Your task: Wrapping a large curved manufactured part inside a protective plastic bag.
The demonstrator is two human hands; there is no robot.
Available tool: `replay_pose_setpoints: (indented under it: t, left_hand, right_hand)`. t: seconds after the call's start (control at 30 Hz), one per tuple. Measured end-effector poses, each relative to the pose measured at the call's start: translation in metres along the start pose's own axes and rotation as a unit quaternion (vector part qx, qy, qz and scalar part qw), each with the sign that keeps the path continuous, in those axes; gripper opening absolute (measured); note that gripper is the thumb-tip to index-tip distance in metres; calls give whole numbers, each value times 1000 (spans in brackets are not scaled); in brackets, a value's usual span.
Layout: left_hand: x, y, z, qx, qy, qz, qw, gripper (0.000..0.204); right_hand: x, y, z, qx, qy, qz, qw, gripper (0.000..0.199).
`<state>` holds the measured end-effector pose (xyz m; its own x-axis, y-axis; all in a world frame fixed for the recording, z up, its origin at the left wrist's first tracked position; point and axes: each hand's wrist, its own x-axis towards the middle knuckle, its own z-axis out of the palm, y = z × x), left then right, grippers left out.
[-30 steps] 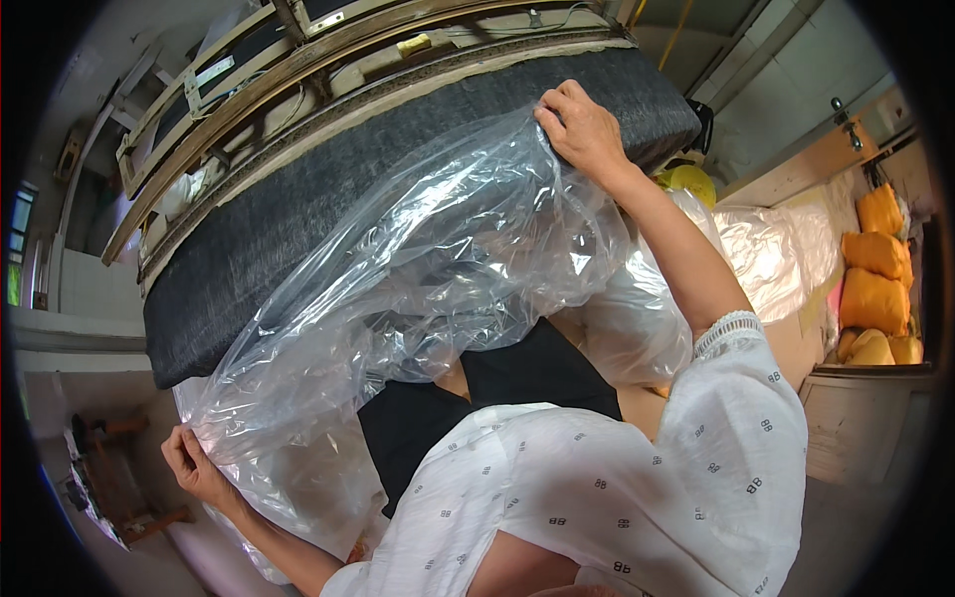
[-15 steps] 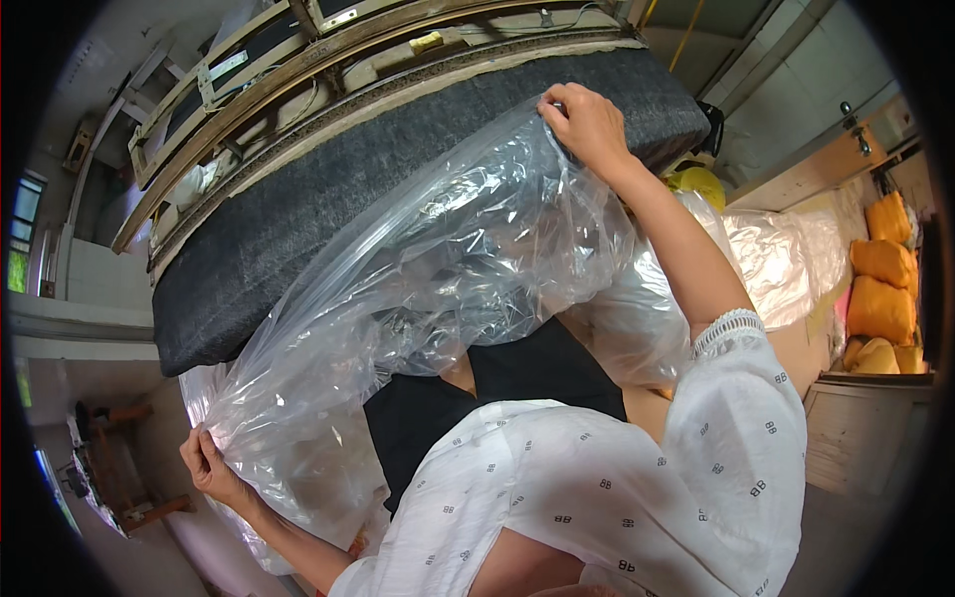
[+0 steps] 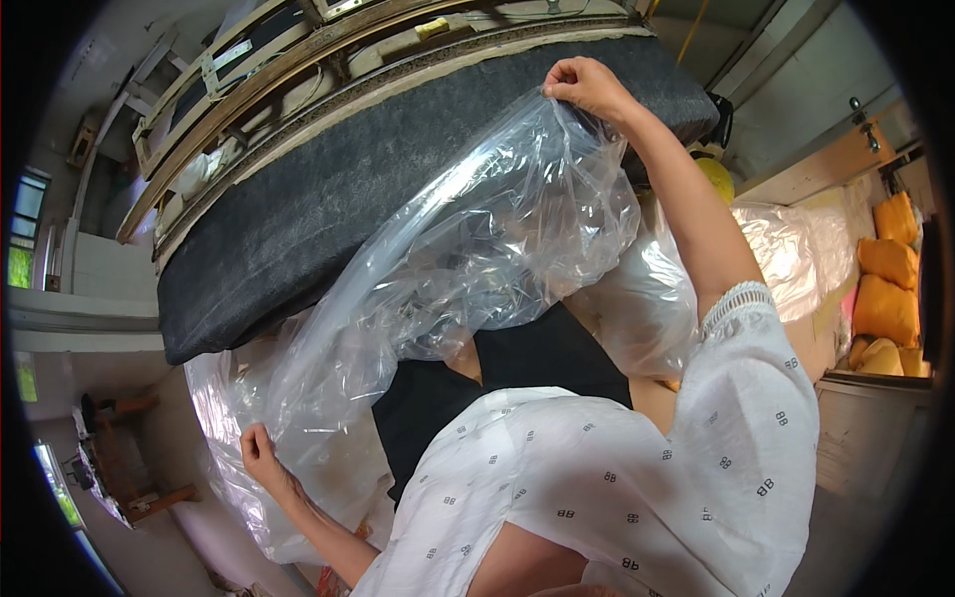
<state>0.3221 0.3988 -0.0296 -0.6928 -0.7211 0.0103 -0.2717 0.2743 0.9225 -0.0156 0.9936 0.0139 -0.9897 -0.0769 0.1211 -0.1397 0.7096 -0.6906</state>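
A large clear plastic sheet (image 3: pixel 468 254) hangs crumpled across my lap and up against a long dark grey padded surface (image 3: pixel 328 209). At the far side, my right hand (image 3: pixel 592 88) is closed, pinching the sheet's upper corner between thumb and fingers just over the padding. My left hand (image 3: pixel 267 460), low at the left and in front of the padding, is closed on the other end of the sheet. Between the two hands the sheet's edge runs slantwise in loose folds.
Behind the padding stands a wooden and metal frame (image 3: pixel 239 129) with a small yellow piece (image 3: pixel 433 28) on it. More clear plastic (image 3: pixel 786 249) lies at the right, near stacked orange bundles (image 3: pixel 888 261) on a shelf. A yellow round object (image 3: pixel 714 179) sits beyond my right forearm.
My left hand has moved right and inward, so the sheet's edge hangs slacker. My right hand has risen slightly, still pinching its corner.
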Motion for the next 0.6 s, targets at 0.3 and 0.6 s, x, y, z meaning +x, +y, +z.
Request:
replay_pose_setpoints:
  t: [0.3, 0.6]
  left_hand:
    - [119, 128, 45, -296, 145, 160, 930, 33]
    - [275, 80, 187, -9, 29, 253, 967, 20]
  right_hand:
    - [33, -56, -13, 509, 190, -59, 837, 12]
    - [76, 40, 41, 180, 368, -30, 912, 16]
